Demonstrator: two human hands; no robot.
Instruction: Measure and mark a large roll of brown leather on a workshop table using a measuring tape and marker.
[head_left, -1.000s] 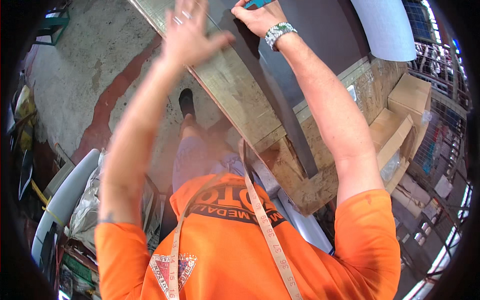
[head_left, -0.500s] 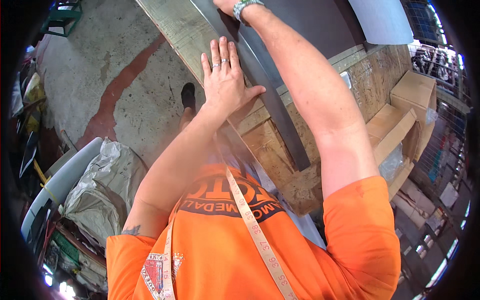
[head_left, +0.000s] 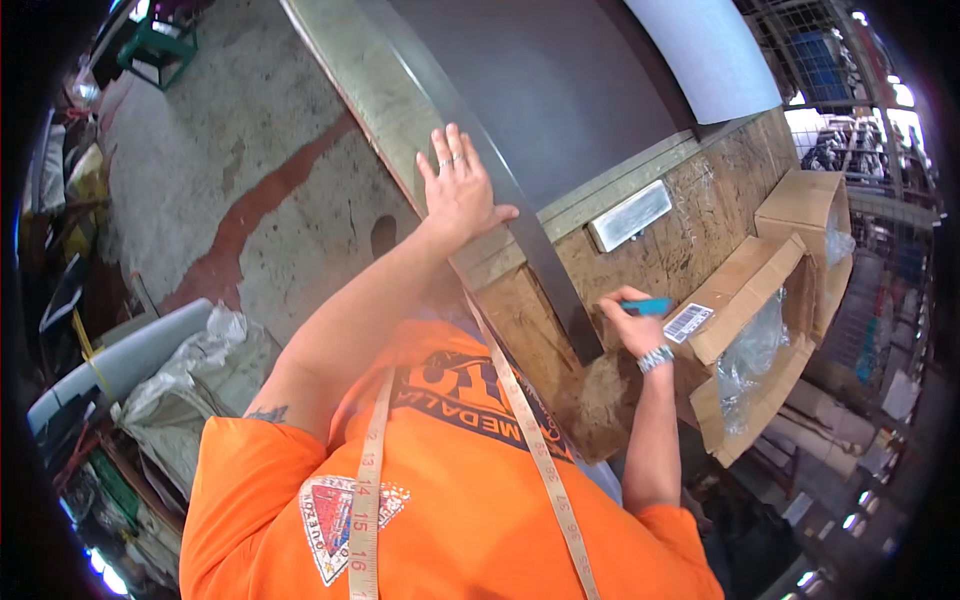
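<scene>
My left hand (head_left: 458, 192) lies spread, fingers apart, on the pale board (head_left: 385, 100) at the bench edge, beside and touching a long dark grey strip (head_left: 530, 245). My right hand (head_left: 630, 320) grips a teal handheld tool (head_left: 650, 306), probably a cutter, near the strip's near end. A dark grey sheet (head_left: 560, 100) lies beyond the strip on the plywood bench (head_left: 690, 190). A silver metal block (head_left: 631, 215) sits between that sheet and my right hand. A tape measure (head_left: 540, 460) hangs down my orange shirt.
Open cardboard boxes (head_left: 750, 280) with clear plastic are at right. A pale rolled sheet (head_left: 715, 55) lies at the back, near wire racks (head_left: 830, 60). A green stool (head_left: 160, 50) stands on the stained floor (head_left: 260, 170). Piled sacks and rolls (head_left: 210, 370) are at left.
My left hand came down flat on the board. My right hand moved from the strip's far part toward its near end with the teal tool. The view shifted, showing more of the metal block.
</scene>
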